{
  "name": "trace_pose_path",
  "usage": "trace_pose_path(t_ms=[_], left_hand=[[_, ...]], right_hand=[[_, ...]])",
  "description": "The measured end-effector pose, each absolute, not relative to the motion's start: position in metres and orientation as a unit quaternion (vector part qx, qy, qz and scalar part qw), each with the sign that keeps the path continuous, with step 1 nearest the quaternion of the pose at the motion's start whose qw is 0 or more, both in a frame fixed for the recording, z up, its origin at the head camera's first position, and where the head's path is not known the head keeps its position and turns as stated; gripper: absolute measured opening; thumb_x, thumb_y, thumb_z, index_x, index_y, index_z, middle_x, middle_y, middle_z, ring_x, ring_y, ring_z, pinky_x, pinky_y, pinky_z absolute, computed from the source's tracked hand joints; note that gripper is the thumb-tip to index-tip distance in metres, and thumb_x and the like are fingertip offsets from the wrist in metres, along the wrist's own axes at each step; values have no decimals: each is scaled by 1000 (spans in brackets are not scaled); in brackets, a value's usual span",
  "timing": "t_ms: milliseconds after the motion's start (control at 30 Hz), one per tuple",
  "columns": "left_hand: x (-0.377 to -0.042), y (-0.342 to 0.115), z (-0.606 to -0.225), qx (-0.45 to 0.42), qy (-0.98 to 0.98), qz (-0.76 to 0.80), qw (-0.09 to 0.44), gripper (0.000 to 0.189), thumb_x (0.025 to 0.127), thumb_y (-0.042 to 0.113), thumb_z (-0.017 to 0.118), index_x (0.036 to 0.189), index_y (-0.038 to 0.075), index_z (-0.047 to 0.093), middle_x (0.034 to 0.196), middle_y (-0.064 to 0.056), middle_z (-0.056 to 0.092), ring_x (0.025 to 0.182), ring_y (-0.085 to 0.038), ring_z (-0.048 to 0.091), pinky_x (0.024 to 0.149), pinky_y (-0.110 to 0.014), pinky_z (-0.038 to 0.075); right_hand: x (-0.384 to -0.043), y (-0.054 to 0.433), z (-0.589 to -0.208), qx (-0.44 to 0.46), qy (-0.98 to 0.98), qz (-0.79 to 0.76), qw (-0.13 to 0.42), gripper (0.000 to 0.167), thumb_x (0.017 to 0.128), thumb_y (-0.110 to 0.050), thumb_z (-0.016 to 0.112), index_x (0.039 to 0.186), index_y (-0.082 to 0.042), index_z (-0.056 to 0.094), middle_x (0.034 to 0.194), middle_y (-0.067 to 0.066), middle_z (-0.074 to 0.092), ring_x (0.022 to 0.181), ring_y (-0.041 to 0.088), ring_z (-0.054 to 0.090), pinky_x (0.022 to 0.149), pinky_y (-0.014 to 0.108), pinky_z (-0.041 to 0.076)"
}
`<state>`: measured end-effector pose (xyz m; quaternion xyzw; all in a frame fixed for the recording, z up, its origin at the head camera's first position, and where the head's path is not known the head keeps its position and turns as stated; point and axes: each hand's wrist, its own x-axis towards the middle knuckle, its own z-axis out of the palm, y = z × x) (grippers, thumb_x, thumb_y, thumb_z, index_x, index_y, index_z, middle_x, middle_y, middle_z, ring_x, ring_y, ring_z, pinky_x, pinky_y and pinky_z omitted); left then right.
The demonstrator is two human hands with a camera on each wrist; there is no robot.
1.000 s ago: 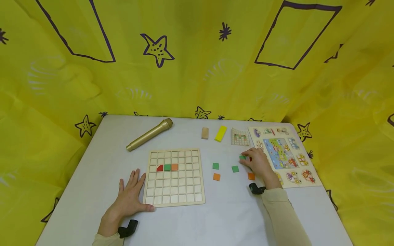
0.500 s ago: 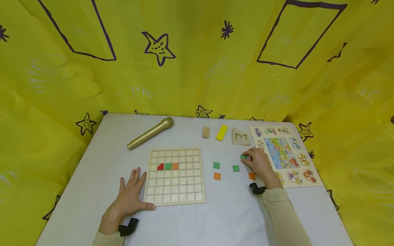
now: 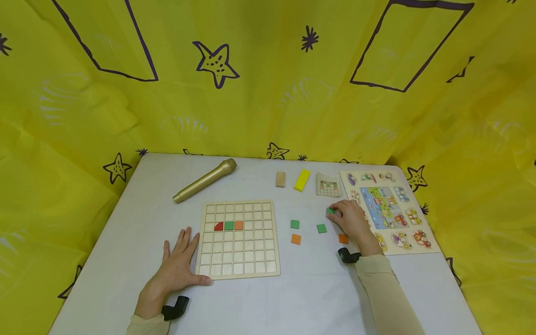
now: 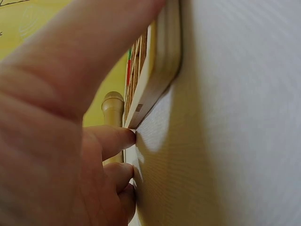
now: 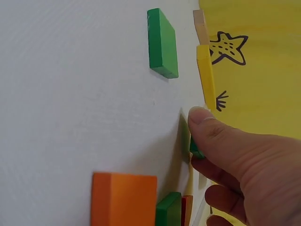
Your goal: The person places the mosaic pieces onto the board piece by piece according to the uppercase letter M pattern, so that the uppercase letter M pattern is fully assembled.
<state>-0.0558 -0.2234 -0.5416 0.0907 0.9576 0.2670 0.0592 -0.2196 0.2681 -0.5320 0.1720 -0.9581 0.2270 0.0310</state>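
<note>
My right hand (image 3: 352, 222) pinches a green square tile (image 3: 330, 211) between thumb and fingertips, over the table's right side. In the right wrist view, another green tile (image 5: 169, 210) and a red piece (image 5: 187, 209) lie below that hand, beside an orange tile (image 5: 124, 200). My left hand (image 3: 177, 270) rests with spread fingers at the near left corner of a wooden grid board (image 3: 237, 278), thumb along its near edge. One row of the board holds a red rounded piece (image 3: 219, 226), a green tile (image 3: 228, 226) and an orange tile (image 3: 238, 225).
Loose green tiles (image 3: 321, 228) and orange tiles (image 3: 296, 239) lie between board and right hand. Farther back are a gold microphone (image 3: 204, 181), a wooden block (image 3: 280, 179), a yellow block (image 3: 302, 180) and a pattern card (image 3: 328, 185). A picture puzzle (image 3: 412, 244) lies at right.
The green tile in my right hand has shifted slightly away from me. The red piece glimpsed by those fingers earlier is now hidden in the head view. My left hand stays in place.
</note>
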Motion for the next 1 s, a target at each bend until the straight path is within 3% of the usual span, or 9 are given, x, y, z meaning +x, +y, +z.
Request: trace_pose_path(t_ms=[267, 533, 1000], left_hand=[[-57, -223, -541, 93, 958, 264, 58, 135, 54, 73, 79, 149, -8, 28, 157, -31, 7, 144, -44, 1, 104, -70, -7], [-57, -223, -541, 92, 958, 265, 59, 135, 54, 73, 79, 149, -8, 28, 157, -31, 7, 144, -45, 1, 104, -70, -7], [-56, -223, -540, 92, 959, 263, 58, 135, 54, 73, 79, 148, -9, 28, 156, -32, 9, 144, -46, 3, 103, -71, -6]], right_hand=[[-225, 257, -528, 176, -948, 263, 32, 28, 84, -21, 78, 103, -1, 73, 106, 15, 69, 87, 29, 53, 76, 43, 41], [-227, 237, -529, 190, -936, 296, 24, 27, 85, -21, 78, 101, -1, 73, 104, 14, 69, 102, 33, 54, 90, 48, 41], [-225, 187, -521, 235, -930, 283, 3, 27, 85, -22, 78, 105, -4, 73, 103, 7, 69, 94, 25, 52, 82, 40, 43]])
